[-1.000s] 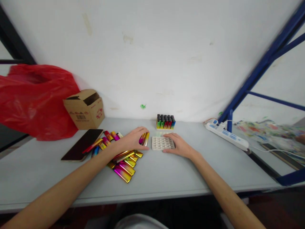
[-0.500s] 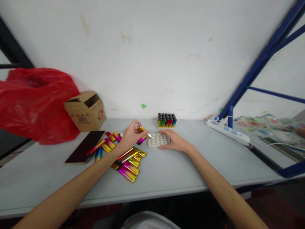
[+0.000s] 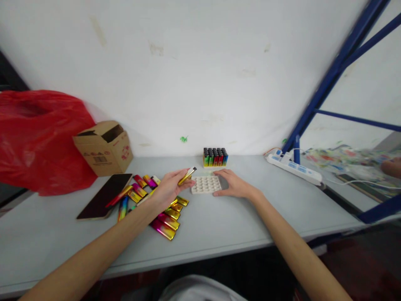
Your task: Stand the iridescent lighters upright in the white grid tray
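Observation:
My left hand (image 3: 173,186) is closed on a gold lighter (image 3: 185,177), its dark-tipped end pointing up and to the right. The lighter is just left of a white tray (image 3: 206,184) with rows of round holes, which lies flat on the table. My right hand (image 3: 232,184) spans the tray's right end, fingers at the far edge and thumb at the near edge. Under and beside my left forearm lie loose shiny lighters (image 3: 164,230) in gold, pink, red and blue. Behind the tray stands an upright block of lighters (image 3: 215,157) with black tops.
A dark flat phone-like slab (image 3: 105,196) lies left of the loose lighters. Behind it are an open cardboard box (image 3: 105,150) and a red plastic bag (image 3: 46,142). At right are a white power strip (image 3: 294,169), a blue frame (image 3: 332,79) and part of another person's hand (image 3: 391,167).
The lighter in my left hand has swung from pointing down at the tray to pointing up, and the hand has drawn slightly back. My right hand stays at the tray. The view has shifted slightly.

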### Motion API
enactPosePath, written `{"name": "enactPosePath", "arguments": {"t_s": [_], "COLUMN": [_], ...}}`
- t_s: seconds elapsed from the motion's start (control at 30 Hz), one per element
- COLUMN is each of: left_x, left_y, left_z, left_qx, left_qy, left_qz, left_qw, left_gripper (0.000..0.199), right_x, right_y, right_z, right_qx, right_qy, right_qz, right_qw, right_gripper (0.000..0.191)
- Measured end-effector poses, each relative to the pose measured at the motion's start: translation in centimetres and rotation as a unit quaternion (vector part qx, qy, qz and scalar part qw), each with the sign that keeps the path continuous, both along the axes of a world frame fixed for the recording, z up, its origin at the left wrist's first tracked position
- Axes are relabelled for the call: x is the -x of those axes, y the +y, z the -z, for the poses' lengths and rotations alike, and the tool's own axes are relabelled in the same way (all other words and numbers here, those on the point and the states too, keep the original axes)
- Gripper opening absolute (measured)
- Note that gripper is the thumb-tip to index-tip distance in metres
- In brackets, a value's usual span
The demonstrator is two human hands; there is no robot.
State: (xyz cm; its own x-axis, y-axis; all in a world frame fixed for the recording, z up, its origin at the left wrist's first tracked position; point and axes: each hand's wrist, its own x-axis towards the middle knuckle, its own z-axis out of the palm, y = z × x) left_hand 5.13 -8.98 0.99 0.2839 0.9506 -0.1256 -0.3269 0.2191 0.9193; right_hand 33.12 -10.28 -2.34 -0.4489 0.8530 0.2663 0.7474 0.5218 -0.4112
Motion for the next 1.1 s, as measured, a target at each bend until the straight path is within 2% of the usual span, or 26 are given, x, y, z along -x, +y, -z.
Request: {"name": "enactPosePath", "arguments": {"t_s": [0.13, 0.3, 0.47, 0.63, 0.7, 0.77, 0.87, 0.97, 1.03, 1.1], "left_x": [-0.5, -0.6, -0.7, -0.9, -1.1, -1.1, -1.0, -0.7, -0.5, -0.4], "left_y": [-0.4, -0.8, -1.4, -1.5, -1.5, -1.4, -1.2, -0.9, -0.6, -0.4], "left_z": [0.0, -0.1, -0.5, -0.8, -0.6, -0.2, 0.4, 0.8, 0.9, 1.1], "left_qx": [0.015, -0.025, -0.046, -0.009, -0.015, -0.067, -0.194, -0.330, -0.384, -0.400], "left_qy": [-0.018, -0.044, -0.007, -0.046, -0.024, 0.045, 0.175, 0.279, 0.326, 0.355], "left_qz": [0.000, 0.070, 0.055, 0.133, 0.135, 0.112, 0.075, 0.038, 0.021, 0.014], "left_qw": [1.000, 0.996, 0.997, 0.990, 0.990, 0.990, 0.962, 0.901, 0.863, 0.845], "left_gripper": [0.013, 0.016, 0.020, 0.026, 0.035, 0.041, 0.046, 0.044, 0.041, 0.039], "right_x": [0.1, 0.0, -0.1, -0.3, -0.4, -0.4, -0.4, -0.1, 0.2, 0.5], "right_y": [0.2, 0.4, 0.6, 0.9, 0.9, 0.9, 0.7, 0.6, 0.5, 0.4], "right_z": [0.2, 0.4, 0.7, 1.3, 1.4, 1.3, 1.1, 0.9, 0.8, 0.8], "right_qx": [-0.007, -0.013, -0.025, -0.028, -0.028, -0.028, -0.028, -0.032, -0.034, -0.033], "right_qy": [0.006, 0.027, 0.042, 0.052, 0.055, 0.055, 0.052, 0.054, 0.059, 0.059], "right_qz": [-0.010, -0.006, -0.013, -0.014, -0.017, -0.018, -0.016, -0.022, -0.032, -0.041], "right_qw": [1.000, 1.000, 0.999, 0.998, 0.998, 0.998, 0.998, 0.998, 0.997, 0.997], "right_gripper": [0.075, 0.073, 0.069, 0.073, 0.072, 0.071, 0.071, 0.071, 0.071, 0.072]}}
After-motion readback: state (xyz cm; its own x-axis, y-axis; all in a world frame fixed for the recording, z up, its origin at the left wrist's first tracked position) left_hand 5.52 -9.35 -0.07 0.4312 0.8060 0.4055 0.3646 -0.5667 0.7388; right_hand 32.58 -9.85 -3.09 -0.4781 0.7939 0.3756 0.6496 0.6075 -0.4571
